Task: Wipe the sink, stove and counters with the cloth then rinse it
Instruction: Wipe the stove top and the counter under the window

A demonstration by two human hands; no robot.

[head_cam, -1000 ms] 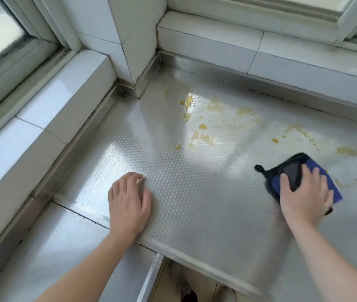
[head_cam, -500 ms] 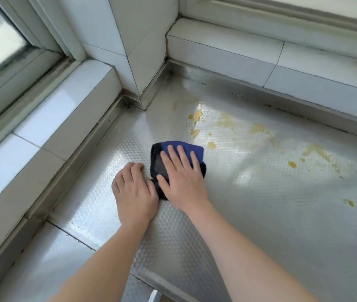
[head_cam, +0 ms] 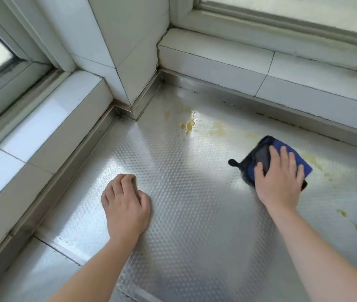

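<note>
While the right hand (head_cam: 279, 175) presses the cloth (head_cam: 282, 158) flat with spread fingers, yellow stains (head_cam: 189, 125) remain far and right on the counter (head_cam: 173, 192); left hand (head_cam: 126, 203) rests loosely curled.

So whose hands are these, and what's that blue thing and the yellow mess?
They belong to a person cleaning a kitchen. The camera sits on the person's head and looks down, so you see only arms and hands. The right hand presses flat on a blue and black cloth to wipe a shiny metal counter. The left hand holds nothing; it just rests on the counter with its fingers a bit curled. The yellow stains are dried spills, some near the corner and more at the right. White tiled ledges and windows run along two sides.
</note>
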